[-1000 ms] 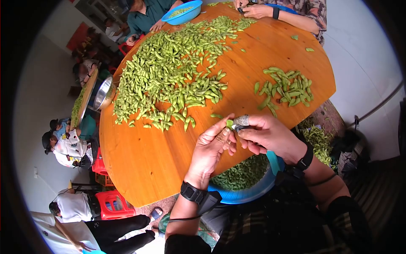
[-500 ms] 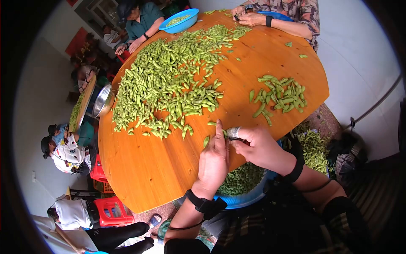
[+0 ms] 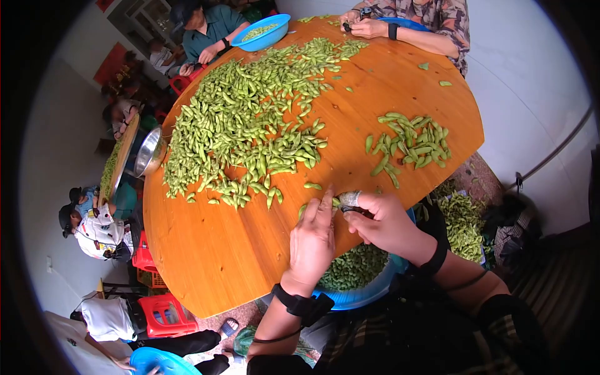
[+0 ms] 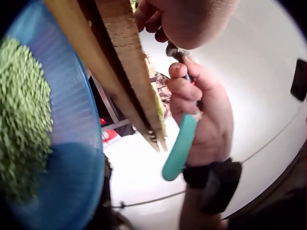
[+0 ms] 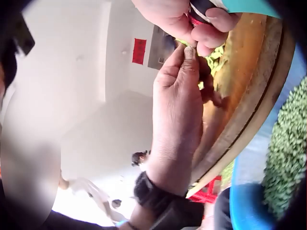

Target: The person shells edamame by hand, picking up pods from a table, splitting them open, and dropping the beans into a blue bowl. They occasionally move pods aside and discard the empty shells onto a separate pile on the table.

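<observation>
My left hand point(image 3: 312, 240) is at the near edge of the wooden table, its back turned up, pinching a green soybean pod point(image 3: 336, 202) between thumb and fingertips. My right hand point(image 3: 390, 225) meets it there, one finger wrapped in pale tape. It grips a small tool with a teal handle point(image 4: 180, 148); the working end is mostly hidden by the hands. Another pod point(image 3: 302, 211) shows beside my left fingers. Beneath the hands sits a blue basin point(image 3: 350, 304) of shelled green beans point(image 3: 356, 269).
A large heap of pods point(image 3: 244, 119) covers the far left of the table point(image 3: 219, 262), with a smaller pile point(image 3: 412, 140) to the right. Pods or husks point(image 3: 462, 225) lie on the floor at right. Other people sit across the table, near another blue basin point(image 3: 262, 34).
My left hand has turned from palm side up to back up, staying near the right hand. The teal handle has gone out of sight in the head view. A blue basin has appeared at lower left.
</observation>
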`<state>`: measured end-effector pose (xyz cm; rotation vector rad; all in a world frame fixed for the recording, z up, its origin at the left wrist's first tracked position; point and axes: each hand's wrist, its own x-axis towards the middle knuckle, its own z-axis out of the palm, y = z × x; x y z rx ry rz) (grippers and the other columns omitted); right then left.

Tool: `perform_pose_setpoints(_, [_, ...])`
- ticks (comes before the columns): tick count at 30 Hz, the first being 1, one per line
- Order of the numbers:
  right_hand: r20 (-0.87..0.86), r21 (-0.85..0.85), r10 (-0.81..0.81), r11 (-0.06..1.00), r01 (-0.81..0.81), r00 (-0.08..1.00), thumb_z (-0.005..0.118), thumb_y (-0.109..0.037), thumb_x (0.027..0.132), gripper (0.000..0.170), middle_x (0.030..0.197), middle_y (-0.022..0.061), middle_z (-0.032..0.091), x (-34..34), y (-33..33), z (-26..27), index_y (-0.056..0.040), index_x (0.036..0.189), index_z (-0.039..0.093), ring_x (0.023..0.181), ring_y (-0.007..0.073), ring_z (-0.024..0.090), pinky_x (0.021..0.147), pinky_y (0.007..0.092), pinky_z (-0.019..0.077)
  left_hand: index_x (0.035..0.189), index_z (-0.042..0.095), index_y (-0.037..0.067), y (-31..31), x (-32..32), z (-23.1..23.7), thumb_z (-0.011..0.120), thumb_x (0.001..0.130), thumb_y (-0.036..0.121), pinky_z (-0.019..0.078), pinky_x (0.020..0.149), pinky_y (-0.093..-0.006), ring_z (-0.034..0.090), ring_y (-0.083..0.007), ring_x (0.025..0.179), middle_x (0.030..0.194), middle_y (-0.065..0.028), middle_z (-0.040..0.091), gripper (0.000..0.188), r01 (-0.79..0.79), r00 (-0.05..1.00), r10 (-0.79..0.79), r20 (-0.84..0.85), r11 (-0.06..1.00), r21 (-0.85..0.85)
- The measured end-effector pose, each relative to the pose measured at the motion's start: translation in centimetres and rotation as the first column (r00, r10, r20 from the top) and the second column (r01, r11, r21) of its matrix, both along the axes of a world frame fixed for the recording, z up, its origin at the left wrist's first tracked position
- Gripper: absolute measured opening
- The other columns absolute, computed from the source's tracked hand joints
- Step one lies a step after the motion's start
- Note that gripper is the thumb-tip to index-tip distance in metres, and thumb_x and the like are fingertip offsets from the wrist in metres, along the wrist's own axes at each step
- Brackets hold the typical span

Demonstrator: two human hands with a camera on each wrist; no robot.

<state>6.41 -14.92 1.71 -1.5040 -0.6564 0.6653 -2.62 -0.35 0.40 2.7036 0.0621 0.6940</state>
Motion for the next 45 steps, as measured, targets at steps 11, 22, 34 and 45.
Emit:
perform_pose_setpoints(11, [-0.022,-0.002,0.054,0.999,-0.055,0.998,0.056,-0.006,0.09,0.009,0.064,0.0055,0.059,-0.9,-0.3,0.4,0.0018,0.09,0.06,0.052,0.012,0.054,0.047,0.0285,0.0405,0.137,0.044,-0.002,-0.1,-1.2,1.0,0.057,0.09,0.005,0.0563,0.066,-0.039,0.067,-0.0351,0.075,0.091,-0.0224,0.066,0.05,-0.016,0.981,-0.021,-0.193,0.982,-0.19])
perform_pose_setpoints(22, [-0.3,0.029,0.142,0.99,-0.14,0.943,0.052,-0.007,0.093,0.01,0.069,0.0001,0.056,0.1,-0.3,1.0,-0.0015,0.094,0.06,0.052,0.0036,0.048,0.046,0.02,0.0382,0.137,0.049,0.005,0.9,-1.1,-0.2,0.053,0.097,0.007,0.0549,0.07,-0.0258,0.066,-0.0112,0.072,0.082,-0.0076,0.067,0.04,0.051,0.951,-0.281,-0.127,0.551,-0.833])
perform_pose_setpoints(34, [-0.022,-0.086,0.173,0.981,-0.175,0.985,0.05,-0.007,0.092,0.013,0.068,0.0046,0.059,-0.1,-0.3,0.7,0.002,0.085,0.057,0.05,0.0091,0.057,0.046,0.0239,0.0439,0.134,0.052,0.005,-0.3,-0.9,-0.7,0.06,0.091,0.005,0.0538,0.062,-0.0289,0.068,-0.0178,0.066,0.073,-0.0126,0.064,0.044,-0.048,0.985,-0.067,-0.162,0.786,-0.617])
perform_pose_setpoints(45, [-0.033,-0.088,0.147,0.985,-0.149,0.989,0.051,-0.008,0.093,0.015,0.068,0.005,0.06,-0.2,-1.1,0.8,0.0021,0.082,0.055,0.052,0.0102,0.059,0.047,0.0242,0.046,0.128,0.056,0.003,-1.1,-0.6,0.0,0.063,0.088,0.01,0.0531,0.061,-0.0393,0.065,-0.0334,0.067,0.075,-0.0187,0.063,0.042,-0.068,0.986,0.014,-0.167,0.943,-0.325])
